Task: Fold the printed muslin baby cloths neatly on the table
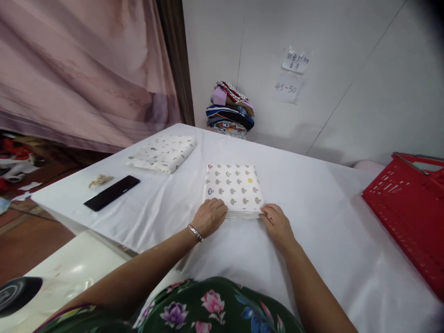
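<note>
A folded white cloth (233, 185) printed with grey mushroom-like shapes lies flat on the white-covered table (312, 222) in front of me. My left hand (210, 216), with a silver bracelet at the wrist, grips its near left corner, fingers curled on top. At the near right corner my right hand (278, 225) pinches the layered edge between thumb and fingers. Several layers show along the near edge. Further left lies another folded white cloth (161, 153) with small dark prints, apart from both hands.
A black phone (112, 193) and a small crumpled beige thing (100, 180) lie on the table's left side. A red plastic basket (409, 208) stands at the right. Folded fabrics (230, 111) are stacked by the wall behind the far edge. A pink curtain (86, 69) hangs at left.
</note>
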Tool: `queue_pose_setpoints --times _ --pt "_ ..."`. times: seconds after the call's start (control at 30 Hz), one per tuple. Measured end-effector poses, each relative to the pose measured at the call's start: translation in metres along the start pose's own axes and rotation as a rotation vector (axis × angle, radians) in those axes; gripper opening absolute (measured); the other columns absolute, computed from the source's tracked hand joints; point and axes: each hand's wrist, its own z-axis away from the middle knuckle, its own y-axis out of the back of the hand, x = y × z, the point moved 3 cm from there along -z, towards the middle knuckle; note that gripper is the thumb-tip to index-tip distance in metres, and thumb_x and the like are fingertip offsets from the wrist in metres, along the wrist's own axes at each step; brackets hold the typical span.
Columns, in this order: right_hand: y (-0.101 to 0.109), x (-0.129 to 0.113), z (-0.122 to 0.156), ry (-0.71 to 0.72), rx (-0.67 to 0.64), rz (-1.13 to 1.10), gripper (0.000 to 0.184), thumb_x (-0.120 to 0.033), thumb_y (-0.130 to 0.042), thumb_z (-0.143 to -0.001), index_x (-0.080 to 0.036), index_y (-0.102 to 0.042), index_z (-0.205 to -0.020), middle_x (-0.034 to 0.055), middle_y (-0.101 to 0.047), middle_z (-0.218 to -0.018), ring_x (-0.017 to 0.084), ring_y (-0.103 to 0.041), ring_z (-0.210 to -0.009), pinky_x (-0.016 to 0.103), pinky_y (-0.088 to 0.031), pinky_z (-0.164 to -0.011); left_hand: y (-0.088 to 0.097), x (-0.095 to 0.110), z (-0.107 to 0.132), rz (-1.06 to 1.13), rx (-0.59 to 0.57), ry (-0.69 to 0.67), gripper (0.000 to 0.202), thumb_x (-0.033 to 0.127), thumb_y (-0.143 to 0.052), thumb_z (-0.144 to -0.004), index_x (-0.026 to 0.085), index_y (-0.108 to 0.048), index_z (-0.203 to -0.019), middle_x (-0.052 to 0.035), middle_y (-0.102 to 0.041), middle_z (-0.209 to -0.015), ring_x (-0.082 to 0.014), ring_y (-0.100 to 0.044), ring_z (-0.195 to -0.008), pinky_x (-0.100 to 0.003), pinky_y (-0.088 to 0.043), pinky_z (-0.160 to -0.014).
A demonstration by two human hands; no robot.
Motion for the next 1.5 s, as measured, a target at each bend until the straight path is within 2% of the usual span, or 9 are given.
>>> queue_pose_setpoints --times 0.23,0.5,0.7,0.83,0.93,1.0,1.13,1.27,1.5 --pt "-0.006 0.007 0.001 -0.019 0.038 -0.036 0.02 -0.026 -0.044 -0.086 -0.021 -0.06 -0.096 0.0072 -0.057 -0.102 0.02 -0.054 -0.093 0.035 -0.048 -0.077 -0.007 0.006 0.011 0.041 0.059 0.114 0.007 0.016 -0.051 -0.081 0.018 -0.055 -0.086 -0.0054 -0.058 -0.088 -0.0203 -0.051 -0.088 -0.037 -0.038 -0.08" --pt "-0.005 0.007 0.002 -0.006 0.042 0.014 0.019 -0.026 -0.045 -0.085 -0.022 -0.06 -0.096 0.0062 -0.057 -0.101 0.02 -0.053 -0.094 0.034 -0.047 -0.078 0.006 -0.008 0.021 0.081 0.03 0.162 0.009 0.018 -0.047 -0.085 0.018 -0.056 -0.083 -0.0047 -0.059 -0.084 -0.0184 -0.051 -0.082 -0.033 -0.038 -0.074" --pt "-0.006 0.01 0.003 -0.007 0.012 0.042 0.022 -0.029 -0.046 -0.084 -0.023 -0.061 -0.099 0.0054 -0.056 -0.103 0.019 -0.054 -0.093 0.032 -0.047 -0.075 0.009 -0.015 0.032 0.076 0.027 0.195 0.018 0.03 -0.052 -0.085 0.02 -0.059 -0.098 -0.0064 -0.059 -0.095 -0.0204 -0.051 -0.089 -0.035 -0.039 -0.076" --pt "-0.006 0.009 0.003 -0.005 0.009 0.05 0.023 -0.029 -0.045 -0.085 -0.022 -0.062 -0.098 0.0051 -0.057 -0.101 0.019 -0.054 -0.093 0.032 -0.047 -0.076 0.006 -0.017 0.032 0.091 -0.014 0.191 0.017 0.026 -0.047 -0.087 0.02 -0.062 -0.094 -0.0056 -0.059 -0.09 -0.0186 -0.05 -0.088 -0.033 -0.042 -0.076" --pt "-0.007 0.009 0.003 -0.025 0.035 0.037 0.023 -0.029 -0.043 -0.086 -0.022 -0.061 -0.098 0.0056 -0.057 -0.102 0.019 -0.054 -0.093 0.032 -0.047 -0.076 0.006 -0.016 0.031 0.103 -0.023 0.158 0.02 0.031 -0.051 -0.086 0.019 -0.061 -0.098 -0.0063 -0.059 -0.093 -0.0193 -0.049 -0.089 -0.032 -0.044 -0.076" --pt "-0.007 0.008 0.004 -0.023 0.05 0.03 0.023 -0.03 -0.043 -0.086 -0.022 -0.062 -0.097 0.006 -0.057 -0.102 0.02 -0.054 -0.092 0.033 -0.047 -0.076 0.006 -0.016 0.032 0.109 -0.014 0.137 0.022 0.032 -0.052 -0.085 0.018 -0.061 -0.099 -0.0064 -0.059 -0.094 -0.0195 -0.049 -0.089 -0.032 -0.044 -0.076" --pt "-0.007 0.009 0.004 -0.013 0.031 0.032 0.023 -0.031 -0.044 -0.086 -0.022 -0.061 -0.099 0.0056 -0.057 -0.103 0.019 -0.054 -0.091 0.032 -0.047 -0.073 0.007 -0.019 0.034 0.089 0.01 0.139 0.018 0.024 -0.046 -0.087 0.02 -0.062 -0.094 -0.0056 -0.06 -0.09 -0.0185 -0.05 -0.087 -0.031 -0.045 -0.074" --pt "-0.007 0.009 0.004 -0.011 -0.002 0.02 0.024 -0.032 -0.044 -0.086 -0.023 -0.061 -0.101 0.0053 -0.056 -0.103 0.019 -0.054 -0.092 0.032 -0.047 -0.073 0.008 -0.022 0.031 0.08 0.014 0.124 0.02 0.025 -0.044 -0.089 0.02 -0.063 -0.091 -0.0051 -0.06 -0.087 -0.0175 -0.051 -0.085 -0.029 -0.045 -0.071" --pt "-0.006 0.008 0.004 -0.037 0.016 -0.001 0.024 -0.032 -0.044 -0.086 -0.022 -0.062 -0.097 0.0053 -0.057 -0.101 0.019 -0.055 -0.088 0.031 -0.047 -0.072 0.017 -0.022 0.03 0.096 0.059 0.135 0.022 0.024 -0.041 -0.09 0.019 -0.063 -0.09 -0.0047 -0.061 -0.087 -0.0164 -0.051 -0.085 -0.027 -0.045 -0.071"
